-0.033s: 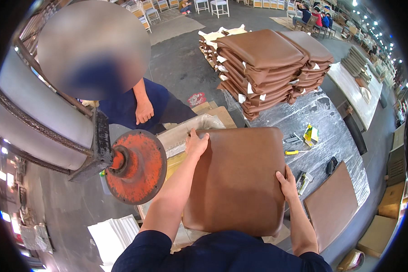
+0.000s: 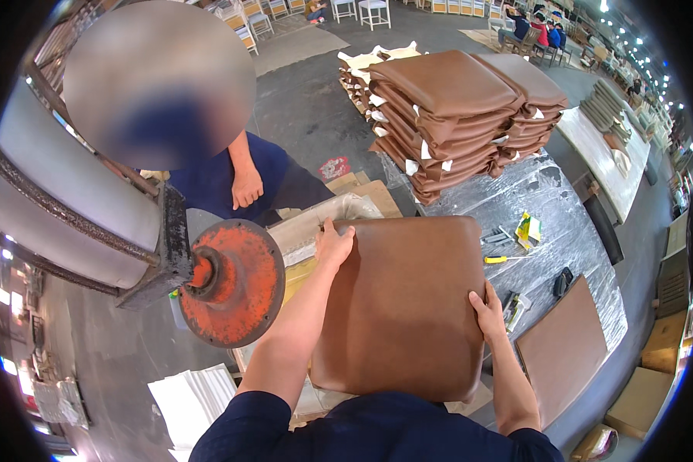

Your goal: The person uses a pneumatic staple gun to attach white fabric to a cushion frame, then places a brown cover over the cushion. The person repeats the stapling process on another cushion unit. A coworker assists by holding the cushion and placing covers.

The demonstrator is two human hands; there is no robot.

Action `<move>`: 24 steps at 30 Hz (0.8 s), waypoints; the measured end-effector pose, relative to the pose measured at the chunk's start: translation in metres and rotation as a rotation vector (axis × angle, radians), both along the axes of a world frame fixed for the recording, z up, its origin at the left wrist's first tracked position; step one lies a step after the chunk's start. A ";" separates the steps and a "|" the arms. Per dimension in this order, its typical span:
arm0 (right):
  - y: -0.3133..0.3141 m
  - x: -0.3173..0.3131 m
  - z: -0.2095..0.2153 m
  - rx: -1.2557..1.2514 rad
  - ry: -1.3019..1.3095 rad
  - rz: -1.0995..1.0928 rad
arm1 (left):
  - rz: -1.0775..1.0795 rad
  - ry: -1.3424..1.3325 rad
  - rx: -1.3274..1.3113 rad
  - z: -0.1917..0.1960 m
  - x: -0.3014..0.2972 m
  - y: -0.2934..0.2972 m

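Observation:
A brown upholstered seat cushion [image 2: 404,308] lies smooth side up in front of me, between my two hands. My left hand [image 2: 335,245] grips its far left corner, with the thumb on top and the other fingers partly out of sight. On the right edge, my right hand [image 2: 487,312] holds the cushion with its thumb over the top; its fingers curl down the side. Left of my forearm hangs a round orange-and-black metal disc [image 2: 242,289] on a large grey cylinder [image 2: 77,185].
Brown cushions [image 2: 446,96] stand stacked on the plastic-covered table [image 2: 531,192]. On it also lie a yellow-handled screwdriver [image 2: 496,259], a stapler [image 2: 516,308] and a flat brown sheet [image 2: 566,346]. A co-worker's hand [image 2: 246,187] is beyond the disc. White sheets [image 2: 196,400] sit lower left.

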State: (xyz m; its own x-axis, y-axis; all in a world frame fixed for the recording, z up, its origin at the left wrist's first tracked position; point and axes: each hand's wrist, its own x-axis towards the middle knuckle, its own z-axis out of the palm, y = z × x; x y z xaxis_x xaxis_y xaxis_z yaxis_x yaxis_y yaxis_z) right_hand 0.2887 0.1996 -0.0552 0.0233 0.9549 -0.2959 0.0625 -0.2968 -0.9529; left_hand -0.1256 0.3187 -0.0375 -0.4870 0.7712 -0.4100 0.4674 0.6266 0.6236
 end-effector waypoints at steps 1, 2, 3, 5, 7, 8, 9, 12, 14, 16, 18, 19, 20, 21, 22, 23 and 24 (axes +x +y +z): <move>0.001 0.000 0.000 0.004 -0.002 -0.003 | 0.002 -0.010 0.018 -0.001 0.000 -0.001; 0.001 0.000 0.000 0.008 -0.004 -0.005 | -0.026 0.041 -0.003 -0.002 0.002 -0.003; -0.001 0.009 0.000 0.009 -0.031 -0.036 | -0.084 0.067 -0.026 0.001 0.021 -0.001; -0.003 0.016 -0.005 0.027 -0.047 -0.069 | -0.120 0.089 -0.023 0.007 0.032 0.003; 0.004 0.004 -0.002 0.031 -0.019 -0.053 | -0.059 0.083 0.013 0.004 0.015 0.002; 0.007 -0.005 0.002 0.024 -0.001 -0.039 | -0.026 0.073 0.040 0.002 0.004 0.001; 0.005 -0.006 0.004 0.011 0.001 -0.044 | -0.014 0.048 0.063 0.000 0.000 0.001; 0.005 -0.007 0.007 0.033 0.001 -0.050 | -0.050 0.094 0.052 -0.002 0.005 -0.002; 0.002 0.003 0.003 0.057 -0.031 -0.079 | -0.092 0.110 0.037 0.006 0.022 0.001; 0.001 0.001 0.004 0.046 -0.038 -0.082 | -0.075 0.100 0.022 0.009 0.025 -0.001; -0.001 -0.003 0.005 0.005 -0.034 -0.081 | -0.037 0.092 0.050 0.007 0.019 -0.002; 0.000 -0.003 0.006 0.007 -0.021 -0.073 | -0.021 0.086 0.066 0.004 0.017 -0.001; 0.001 -0.003 0.006 0.008 -0.008 -0.066 | -0.004 0.091 0.084 -0.001 0.015 -0.001; 0.002 -0.003 0.006 0.009 0.003 -0.062 | 0.010 0.095 0.103 -0.004 0.014 0.001; 0.002 -0.003 0.006 0.022 0.006 -0.061 | 0.025 0.099 0.121 -0.008 0.012 0.002; 0.002 -0.004 0.006 0.035 0.009 -0.058 | 0.018 0.042 0.173 -0.011 0.009 0.001; 0.003 -0.003 0.007 0.049 0.008 -0.058 | 0.008 -0.020 0.226 -0.015 0.006 0.001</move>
